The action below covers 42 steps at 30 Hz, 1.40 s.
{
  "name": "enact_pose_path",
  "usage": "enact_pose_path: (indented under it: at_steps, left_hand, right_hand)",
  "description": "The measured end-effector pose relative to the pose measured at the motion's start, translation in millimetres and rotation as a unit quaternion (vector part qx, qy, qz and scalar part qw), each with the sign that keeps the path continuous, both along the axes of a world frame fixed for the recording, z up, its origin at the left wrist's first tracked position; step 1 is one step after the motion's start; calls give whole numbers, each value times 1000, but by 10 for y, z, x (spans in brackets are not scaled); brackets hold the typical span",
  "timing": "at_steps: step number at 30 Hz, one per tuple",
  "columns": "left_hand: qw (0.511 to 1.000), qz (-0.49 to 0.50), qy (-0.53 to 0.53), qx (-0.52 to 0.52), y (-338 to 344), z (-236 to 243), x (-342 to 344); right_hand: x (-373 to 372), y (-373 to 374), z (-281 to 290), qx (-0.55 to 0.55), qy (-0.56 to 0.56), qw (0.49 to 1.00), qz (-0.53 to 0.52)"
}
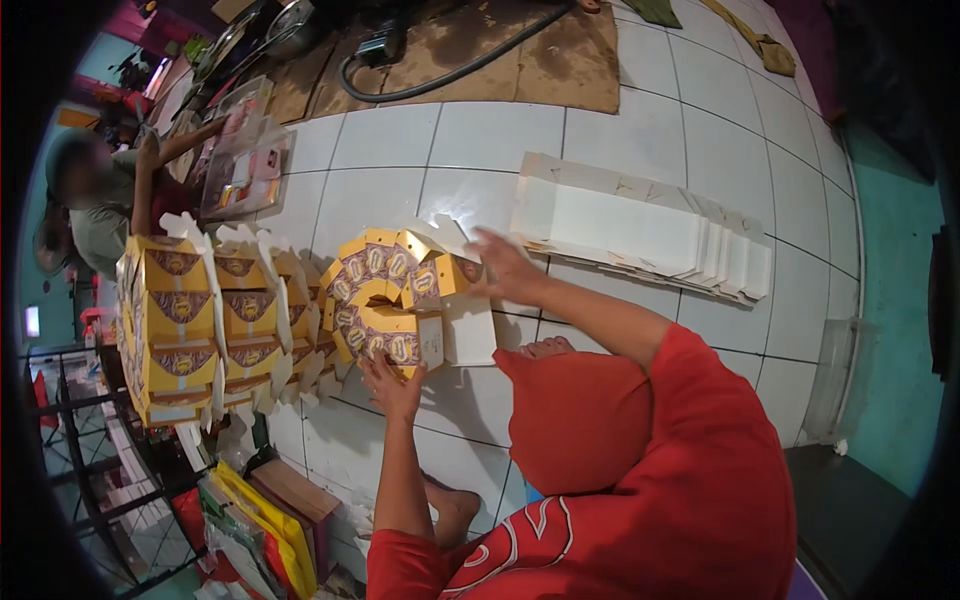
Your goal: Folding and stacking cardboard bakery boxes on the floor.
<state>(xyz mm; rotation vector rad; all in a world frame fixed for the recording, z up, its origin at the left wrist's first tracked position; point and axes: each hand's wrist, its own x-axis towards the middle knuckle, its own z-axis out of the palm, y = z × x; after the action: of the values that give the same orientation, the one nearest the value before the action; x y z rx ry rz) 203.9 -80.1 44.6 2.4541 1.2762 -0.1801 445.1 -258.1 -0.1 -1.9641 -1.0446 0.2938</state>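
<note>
White-tiled floor (pixel 500 135): apparently finished yellow cartons (pixel 178 318) stacked left; nested white trays (pixel 612 212) seemingly remaining; open-fingered left hand (pixel 393 386) against curved carton row (pixel 360 266); bent-fingered right hand (pixel 510 272), grip unclear.

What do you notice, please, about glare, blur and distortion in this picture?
In the head view, glare whitens a patch of floor tiles; the right hand looks slightly blurred, while the yellow cartons look sharper; the fisheye bows the teal wall.

The right hand (pixel 508 270) is blurred, so its grip is not clear. Print on the boxes (pixel 400 346) is too small for reading. The knee (pixel 580 425) hides most of one foot (pixel 547 346). The lower edge cuts the shirt (pixel 650 535).
</note>
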Motion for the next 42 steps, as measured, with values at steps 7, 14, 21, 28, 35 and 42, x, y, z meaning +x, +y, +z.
enact_pose_path:
  at_steps: [7,14,21,28,35,42]
  left_hand:
    - [992,-40,-117,-7,-619,-78,-265]
    - [948,-72,-198,-239,-1190,355,-112]
    - [529,-106,-540,-646,-1325,2489,564]
    - [129,-372,-561,-728,-2100,3731,610]
    - [317,-506,-465,-654,-2077,3589,247]
    - [748,-222,-433,-452,-1566,2996,-47]
  right_hand:
    - [664,-1274,-131,-330,227,912,-86]
    - [932,-1524,-533,-195,351,912,-88]
    - [1250,-1444,-848,-201,116,954,-191]
    - [1334,-1474,-21,-89,247,955,-139]
    - [1196,-1541,1186,22,167,975,-146]
    - [158,-664,3267,69,-17,996,60]
